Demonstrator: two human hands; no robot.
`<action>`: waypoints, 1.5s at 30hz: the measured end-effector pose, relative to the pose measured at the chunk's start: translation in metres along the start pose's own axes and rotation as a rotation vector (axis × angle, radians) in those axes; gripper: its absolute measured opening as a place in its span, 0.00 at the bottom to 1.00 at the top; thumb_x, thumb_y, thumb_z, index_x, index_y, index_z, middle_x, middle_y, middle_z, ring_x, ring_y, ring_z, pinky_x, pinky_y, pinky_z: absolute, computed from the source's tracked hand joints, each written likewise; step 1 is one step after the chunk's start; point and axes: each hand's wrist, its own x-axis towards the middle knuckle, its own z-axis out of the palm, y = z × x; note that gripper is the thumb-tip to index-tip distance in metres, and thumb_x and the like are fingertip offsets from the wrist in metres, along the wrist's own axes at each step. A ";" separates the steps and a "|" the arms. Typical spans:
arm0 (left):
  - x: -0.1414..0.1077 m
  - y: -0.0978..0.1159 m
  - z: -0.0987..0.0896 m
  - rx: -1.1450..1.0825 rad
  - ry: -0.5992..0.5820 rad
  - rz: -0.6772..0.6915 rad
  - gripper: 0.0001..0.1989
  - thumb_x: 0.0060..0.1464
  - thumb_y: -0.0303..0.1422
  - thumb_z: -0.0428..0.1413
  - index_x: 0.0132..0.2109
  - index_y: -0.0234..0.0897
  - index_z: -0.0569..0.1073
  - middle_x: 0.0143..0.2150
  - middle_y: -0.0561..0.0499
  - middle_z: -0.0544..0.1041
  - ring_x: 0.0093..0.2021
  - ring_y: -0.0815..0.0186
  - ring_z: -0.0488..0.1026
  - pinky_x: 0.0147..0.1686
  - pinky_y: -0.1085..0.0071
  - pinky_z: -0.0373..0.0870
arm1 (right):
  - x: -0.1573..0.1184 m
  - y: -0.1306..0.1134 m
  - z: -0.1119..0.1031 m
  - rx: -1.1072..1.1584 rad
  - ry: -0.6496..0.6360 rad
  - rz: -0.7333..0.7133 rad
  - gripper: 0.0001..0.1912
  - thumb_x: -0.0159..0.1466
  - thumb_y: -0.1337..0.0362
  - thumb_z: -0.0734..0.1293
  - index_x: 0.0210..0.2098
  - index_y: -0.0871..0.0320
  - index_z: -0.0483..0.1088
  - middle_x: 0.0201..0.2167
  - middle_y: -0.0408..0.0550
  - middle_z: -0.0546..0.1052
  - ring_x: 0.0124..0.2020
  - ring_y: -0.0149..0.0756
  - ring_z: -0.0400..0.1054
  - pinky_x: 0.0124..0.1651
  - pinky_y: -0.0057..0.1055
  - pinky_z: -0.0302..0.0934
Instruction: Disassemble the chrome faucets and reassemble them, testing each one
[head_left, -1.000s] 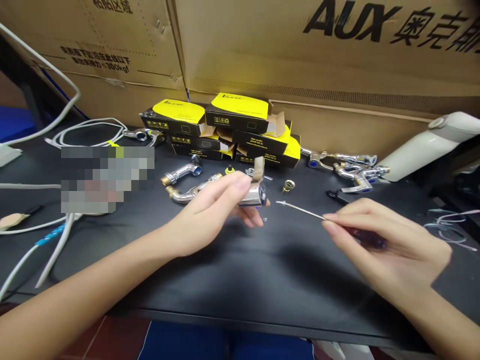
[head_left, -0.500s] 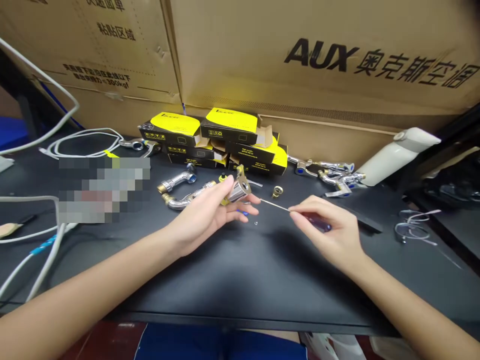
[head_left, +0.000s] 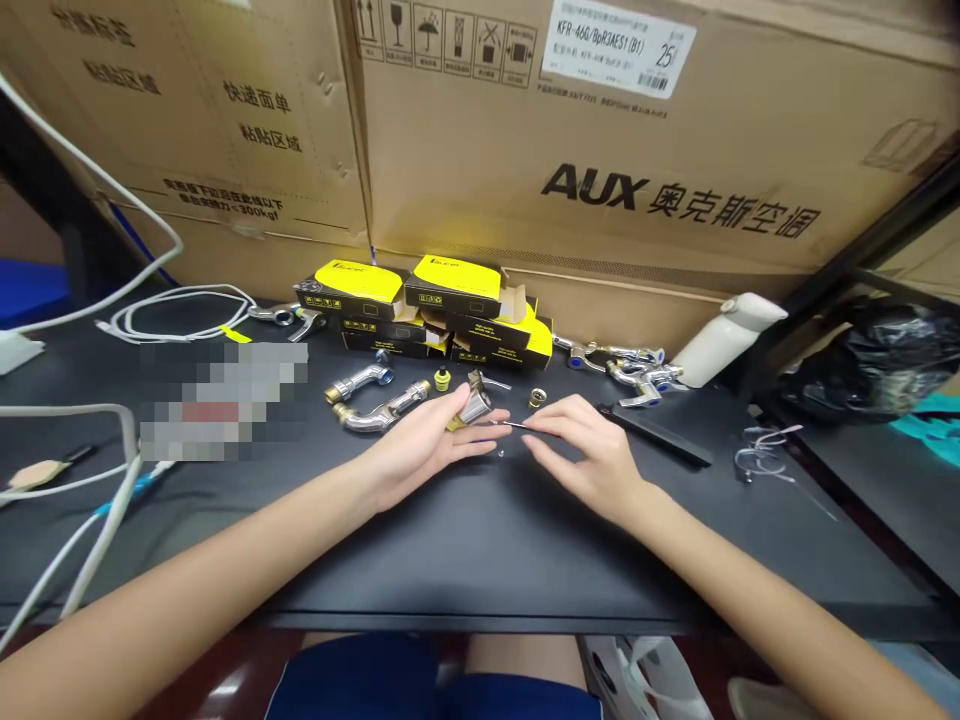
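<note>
My left hand [head_left: 416, 440] is closed around a chrome faucet body [head_left: 475, 403] between thumb and fingers, its round end turned to the right. The outer fingers stretch out beneath it. In my right hand [head_left: 589, 455] is a thin screwdriver [head_left: 517, 425], its shaft pointing left at the fingertips of my left hand; the handle is mostly hidden by my fingers. On the table below lies a tiny shiny piece [head_left: 501, 454], too small to name. A brass ring fitting [head_left: 538, 397] stands behind my right hand. Beyond my left hand is a yellow and black faucet cartridge [head_left: 442, 379].
Bent chrome pipes [head_left: 364, 418] lie left of the cartridge. Stacked yellow and black boxes [head_left: 457, 285] stand at the back before a large carton [head_left: 675, 130]. More faucet parts [head_left: 641, 378], a white bottle [head_left: 724, 340], a black bar [head_left: 660, 437] and glasses [head_left: 765, 455] lie right; cables [head_left: 124, 430] left.
The camera view has shifted, showing more of the carton. My right hand has come closer to my left, and the screwdriver tip now reaches over my left fingers, which are straighter.
</note>
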 end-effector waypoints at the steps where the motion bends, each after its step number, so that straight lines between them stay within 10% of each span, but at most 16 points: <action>1: 0.000 -0.001 0.000 -0.002 -0.021 0.001 0.14 0.64 0.40 0.50 0.44 0.35 0.73 0.52 0.43 0.78 0.54 0.58 0.74 0.59 0.60 0.65 | 0.005 -0.007 0.004 0.022 -0.006 -0.017 0.07 0.64 0.67 0.66 0.42 0.56 0.73 0.38 0.50 0.78 0.39 0.37 0.71 0.44 0.39 0.67; 27: 0.001 -0.006 0.002 0.120 -0.014 0.081 0.13 0.62 0.40 0.52 0.48 0.38 0.72 0.55 0.44 0.74 0.54 0.59 0.73 0.57 0.60 0.65 | 0.010 0.003 0.020 0.422 -0.010 0.447 0.06 0.64 0.62 0.66 0.34 0.58 0.72 0.33 0.48 0.76 0.35 0.36 0.72 0.40 0.33 0.70; 35: 0.004 0.005 -0.007 0.212 0.155 0.159 0.16 0.64 0.46 0.47 0.34 0.38 0.62 0.24 0.59 0.64 0.19 0.75 0.57 0.31 0.73 0.67 | 0.005 0.008 0.019 0.296 -0.282 0.374 0.04 0.58 0.72 0.66 0.30 0.59 0.73 0.28 0.46 0.77 0.29 0.33 0.70 0.37 0.32 0.68; 40: 0.003 -0.004 -0.003 0.476 0.094 0.188 0.14 0.64 0.45 0.45 0.36 0.39 0.61 0.25 0.59 0.62 0.21 0.73 0.56 0.29 0.72 0.66 | 0.009 0.001 0.016 0.390 -0.207 0.445 0.03 0.59 0.67 0.68 0.34 0.59 0.73 0.32 0.47 0.76 0.32 0.33 0.71 0.37 0.32 0.69; 45: -0.006 -0.013 0.001 1.142 -0.016 0.386 0.12 0.65 0.42 0.44 0.45 0.39 0.64 0.30 0.55 0.70 0.30 0.67 0.67 0.32 0.71 0.61 | 0.013 -0.015 0.017 0.984 -0.169 0.720 0.14 0.61 0.55 0.70 0.40 0.58 0.70 0.31 0.45 0.75 0.29 0.34 0.73 0.29 0.32 0.72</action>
